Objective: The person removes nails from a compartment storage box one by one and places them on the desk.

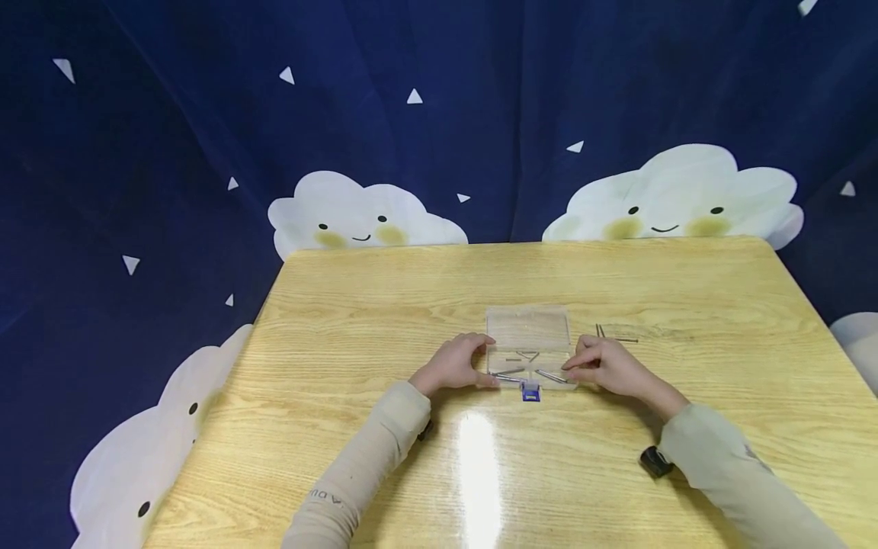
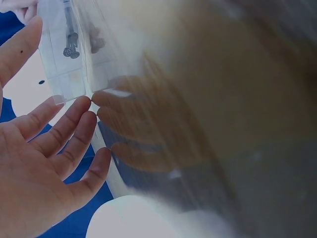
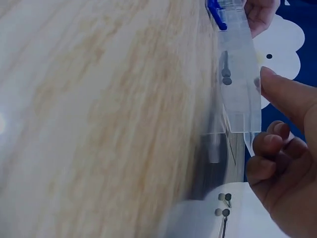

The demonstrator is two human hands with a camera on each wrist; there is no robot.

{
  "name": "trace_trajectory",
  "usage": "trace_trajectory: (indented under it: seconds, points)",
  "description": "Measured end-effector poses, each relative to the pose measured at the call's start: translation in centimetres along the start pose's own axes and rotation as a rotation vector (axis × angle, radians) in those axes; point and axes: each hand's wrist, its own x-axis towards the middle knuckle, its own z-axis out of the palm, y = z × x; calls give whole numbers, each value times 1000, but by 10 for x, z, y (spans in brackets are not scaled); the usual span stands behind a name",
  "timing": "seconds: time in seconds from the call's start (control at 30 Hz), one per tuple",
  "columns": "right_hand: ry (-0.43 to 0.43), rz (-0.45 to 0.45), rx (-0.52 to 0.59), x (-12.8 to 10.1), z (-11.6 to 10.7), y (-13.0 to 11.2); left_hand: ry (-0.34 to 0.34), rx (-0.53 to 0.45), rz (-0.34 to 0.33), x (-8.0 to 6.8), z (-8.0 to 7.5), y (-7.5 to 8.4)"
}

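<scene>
A clear plastic box (image 1: 528, 329) lies with its lid folded back and a blue latch (image 1: 530, 393) at its front. Inside, nails (image 1: 550, 376) sit in separate compartments. My left hand (image 1: 458, 361) is at the box's left end, its loosely straight fingers touching the corner in the left wrist view while the thumb lies at the front. At the right end, thumb and index finger of my right hand (image 1: 607, 366) pinch what looks like a nail, mostly hidden; only a small dark end shows by the thumb in the right wrist view. Its other fingers are curled.
Several loose nails (image 1: 627, 339) lie on the wooden table (image 1: 357, 320) behind and right of my right hand. A dark blue curtain (image 1: 411, 46) with white clouds hangs behind the table. A black wrist device (image 1: 655, 461) is on the right sleeve.
</scene>
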Motion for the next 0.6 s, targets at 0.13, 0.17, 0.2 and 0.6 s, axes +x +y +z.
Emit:
trace_trajectory:
  seconds: [0.13, 0.17, 0.2, 0.6]
  points:
    - [-73, -34, -53, 6, -1, 1, 5, -3, -2, 0, -1, 0]
    - [-101, -38, -66, 8, -2, 1, 6, -2, 0, 0, -1, 0]
    - [-132, -33, -85, 10, -2, 6, 8, -2, 2, 1, 0, 0]
    - [-296, -11, -316, 23, -5, -3, 19, 12, 25, 1, -1, 0]
